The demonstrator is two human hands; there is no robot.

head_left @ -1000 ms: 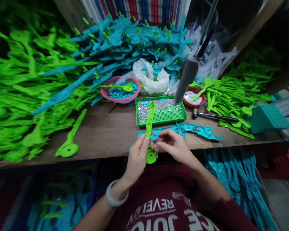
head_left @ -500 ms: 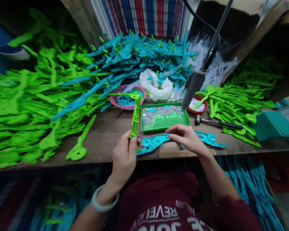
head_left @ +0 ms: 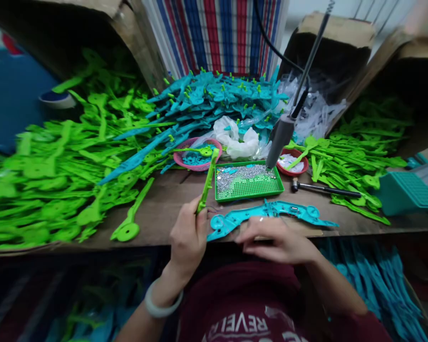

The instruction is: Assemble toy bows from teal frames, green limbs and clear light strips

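My left hand [head_left: 188,233] is closed around a slim bright-green plastic piece [head_left: 208,184], which stands up tilted from the fingers. On the bench in front lies a long curved blue plastic part [head_left: 240,213] with round ends and a small metal bit in its right half. My right hand [head_left: 276,240] is just in front of the blue part's near edge, fingers bent and smeared by motion. Whether it holds anything does not show. Behind the blue part sits a green perforated tray [head_left: 249,191] of small metal pieces.
Green plastic parts [head_left: 53,175] are heaped at left, and blue parts [head_left: 214,95] at the back. A grey powered screwdriver [head_left: 280,140] hangs over the tray. A hammer [head_left: 328,190], a pink basket [head_left: 196,166], a red basket [head_left: 302,168] and a teal block [head_left: 409,190] stand about.
My right hand has come off the blue part toward my body, uncovering its middle. The green piece in my left hand has turned and sits a little lower. The whole view has shifted slightly.
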